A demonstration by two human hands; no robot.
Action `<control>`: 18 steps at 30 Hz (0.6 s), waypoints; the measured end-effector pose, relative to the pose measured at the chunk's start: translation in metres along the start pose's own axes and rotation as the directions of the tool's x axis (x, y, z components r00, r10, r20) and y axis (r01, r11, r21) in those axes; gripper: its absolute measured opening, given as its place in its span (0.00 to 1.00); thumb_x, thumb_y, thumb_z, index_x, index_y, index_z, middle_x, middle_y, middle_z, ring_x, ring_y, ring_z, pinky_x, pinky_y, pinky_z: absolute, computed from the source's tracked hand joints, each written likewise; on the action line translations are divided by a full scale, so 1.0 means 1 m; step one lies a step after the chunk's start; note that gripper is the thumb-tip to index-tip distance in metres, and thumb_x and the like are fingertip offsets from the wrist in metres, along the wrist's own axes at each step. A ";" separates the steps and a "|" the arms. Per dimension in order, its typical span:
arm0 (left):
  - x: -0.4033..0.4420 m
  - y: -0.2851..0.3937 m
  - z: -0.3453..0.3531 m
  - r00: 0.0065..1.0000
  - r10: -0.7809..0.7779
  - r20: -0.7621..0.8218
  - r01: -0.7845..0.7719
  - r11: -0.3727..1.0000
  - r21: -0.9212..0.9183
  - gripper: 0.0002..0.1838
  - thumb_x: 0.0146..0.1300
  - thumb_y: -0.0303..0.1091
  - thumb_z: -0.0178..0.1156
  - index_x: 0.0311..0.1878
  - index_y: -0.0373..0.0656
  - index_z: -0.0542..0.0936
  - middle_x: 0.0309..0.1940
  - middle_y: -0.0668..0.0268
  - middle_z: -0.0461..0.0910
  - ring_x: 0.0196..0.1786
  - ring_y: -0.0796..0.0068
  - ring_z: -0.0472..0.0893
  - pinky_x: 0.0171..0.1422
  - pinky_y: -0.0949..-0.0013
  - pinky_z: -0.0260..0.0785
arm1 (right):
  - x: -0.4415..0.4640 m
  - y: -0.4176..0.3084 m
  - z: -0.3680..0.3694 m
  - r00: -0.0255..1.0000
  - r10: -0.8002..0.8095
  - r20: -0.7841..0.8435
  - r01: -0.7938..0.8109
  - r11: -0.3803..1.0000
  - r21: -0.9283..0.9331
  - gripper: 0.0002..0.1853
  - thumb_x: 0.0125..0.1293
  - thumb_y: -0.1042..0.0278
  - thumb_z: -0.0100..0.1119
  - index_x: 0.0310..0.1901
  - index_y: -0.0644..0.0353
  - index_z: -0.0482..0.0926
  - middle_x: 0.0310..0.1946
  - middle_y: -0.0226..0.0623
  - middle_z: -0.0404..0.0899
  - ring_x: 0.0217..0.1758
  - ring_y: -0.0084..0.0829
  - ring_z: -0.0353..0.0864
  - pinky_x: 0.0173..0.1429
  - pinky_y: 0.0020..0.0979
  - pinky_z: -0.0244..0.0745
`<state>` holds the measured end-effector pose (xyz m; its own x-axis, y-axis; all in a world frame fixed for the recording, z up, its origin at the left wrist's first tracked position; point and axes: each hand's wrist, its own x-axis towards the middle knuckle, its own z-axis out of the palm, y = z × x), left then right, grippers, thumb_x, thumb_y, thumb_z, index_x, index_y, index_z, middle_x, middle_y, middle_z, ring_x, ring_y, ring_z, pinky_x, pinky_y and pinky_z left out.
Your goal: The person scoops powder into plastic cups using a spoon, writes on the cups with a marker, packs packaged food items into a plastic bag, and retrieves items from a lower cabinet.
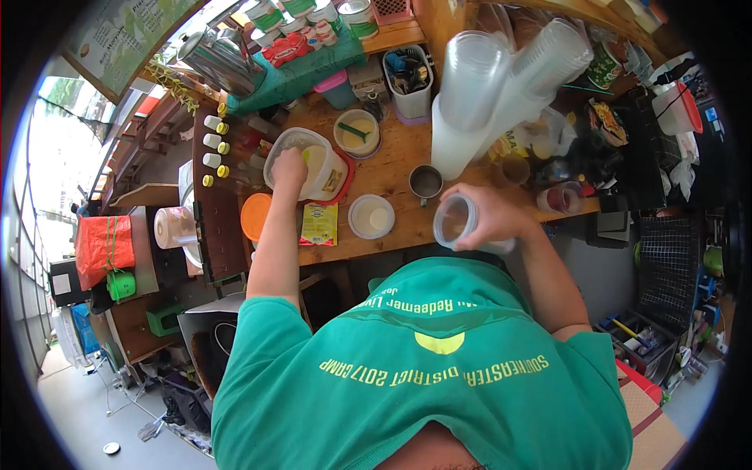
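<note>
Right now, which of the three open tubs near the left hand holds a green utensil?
The round back tub: a green utensil rests in its pale contents. The rectangular tub, where the left hand is, and the round front tub show none.

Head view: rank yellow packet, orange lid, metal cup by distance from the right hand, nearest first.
From the right hand:
1. Metal cup: just to the hand's left and a little farther forward.
2. Yellow packet: well to the left.
3. Orange lid: farthest left, just past the packet.
</note>
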<state>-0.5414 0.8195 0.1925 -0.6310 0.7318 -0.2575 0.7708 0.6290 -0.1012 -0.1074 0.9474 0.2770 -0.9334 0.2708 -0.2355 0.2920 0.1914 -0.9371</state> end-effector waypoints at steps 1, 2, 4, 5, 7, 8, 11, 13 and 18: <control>0.012 0.001 0.010 0.996 0.035 -0.079 -0.038 0.998 -0.041 0.12 0.68 0.32 0.55 0.45 0.36 0.84 0.46 0.45 0.85 0.51 0.45 0.85 0.53 0.48 0.79 | 0.008 0.001 0.007 0.997 -0.043 -0.060 0.046 0.997 0.057 0.43 0.38 0.60 0.85 0.59 0.62 0.74 0.49 0.37 0.83 0.51 0.29 0.82 0.59 0.32 0.77; 0.023 0.003 0.019 0.985 0.065 -0.159 -0.078 0.994 -0.080 0.10 0.65 0.30 0.58 0.43 0.35 0.84 0.47 0.45 0.85 0.50 0.46 0.86 0.54 0.49 0.80 | 0.017 -0.005 0.012 0.997 -0.037 -0.061 0.040 0.998 0.054 0.43 0.38 0.60 0.85 0.59 0.62 0.74 0.49 0.37 0.83 0.51 0.29 0.82 0.59 0.32 0.77; 0.040 0.005 0.048 0.986 0.088 -0.139 -0.107 0.985 -0.137 0.10 0.63 0.29 0.59 0.42 0.33 0.85 0.45 0.44 0.85 0.49 0.46 0.86 0.52 0.50 0.80 | 0.037 -0.019 0.024 0.984 -0.031 -0.176 0.065 0.980 0.190 0.43 0.40 0.61 0.85 0.61 0.62 0.73 0.49 0.36 0.82 0.52 0.28 0.82 0.59 0.32 0.77; 0.045 0.005 0.057 0.986 0.110 -0.124 -0.132 0.973 -0.187 0.10 0.62 0.27 0.59 0.41 0.32 0.85 0.43 0.43 0.86 0.47 0.46 0.87 0.51 0.51 0.81 | 0.052 -0.017 0.030 0.974 -0.034 -0.222 0.075 0.981 0.179 0.44 0.41 0.62 0.85 0.62 0.62 0.72 0.50 0.36 0.82 0.53 0.27 0.82 0.59 0.32 0.78; 0.046 0.004 0.055 0.997 0.074 0.018 -0.066 0.958 -0.279 0.10 0.61 0.27 0.59 0.40 0.30 0.85 0.42 0.43 0.86 0.43 0.45 0.87 0.48 0.52 0.81 | 0.081 -0.031 0.044 0.920 -0.101 -0.378 0.159 0.980 0.124 0.47 0.40 0.58 0.87 0.62 0.63 0.71 0.49 0.40 0.83 0.53 0.30 0.83 0.59 0.33 0.78; 0.046 0.003 0.050 0.986 0.056 0.159 0.004 0.934 -0.357 0.11 0.61 0.26 0.58 0.40 0.29 0.86 0.40 0.42 0.86 0.40 0.44 0.88 0.45 0.54 0.81 | 0.096 -0.037 0.049 0.889 -0.134 -0.438 0.191 0.977 0.089 0.48 0.40 0.57 0.87 0.62 0.64 0.71 0.50 0.43 0.83 0.53 0.32 0.84 0.59 0.34 0.79; 0.025 -0.007 0.022 0.976 -0.014 0.219 0.139 0.813 -0.566 0.12 0.63 0.29 0.60 0.41 0.30 0.87 0.33 0.50 0.87 0.29 0.55 0.87 0.35 0.60 0.80 | 0.138 -0.053 0.062 0.857 -0.227 -0.462 0.183 0.973 -0.138 0.49 0.41 0.57 0.87 0.64 0.65 0.68 0.52 0.43 0.83 0.56 0.32 0.84 0.60 0.34 0.79; 0.012 -0.018 0.007 0.968 -0.007 0.252 0.181 0.715 -0.676 0.12 0.64 0.31 0.62 0.41 0.31 0.87 0.30 0.54 0.87 0.27 0.60 0.86 0.32 0.62 0.79 | 0.166 -0.052 0.072 0.873 -0.213 -0.438 0.151 0.973 -0.172 0.50 0.41 0.56 0.87 0.64 0.67 0.68 0.52 0.46 0.83 0.55 0.35 0.85 0.60 0.34 0.79; -0.026 -0.043 -0.034 0.990 -0.011 0.143 0.132 0.453 -0.881 0.12 0.68 0.32 0.61 0.40 0.32 0.87 0.23 0.65 0.81 0.21 0.72 0.80 0.28 0.64 0.73 | 0.216 -0.054 0.094 0.913 -0.118 -0.391 0.003 0.959 -0.282 0.51 0.37 0.49 0.86 0.61 0.68 0.71 0.52 0.53 0.82 0.57 0.48 0.83 0.60 0.41 0.78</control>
<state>-0.5611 0.7818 0.2360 -0.6206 0.6798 -0.3908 0.1887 0.6132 0.7670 -0.3440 0.9069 0.2521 -0.8047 0.5936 -0.0036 0.3360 0.4505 -0.8271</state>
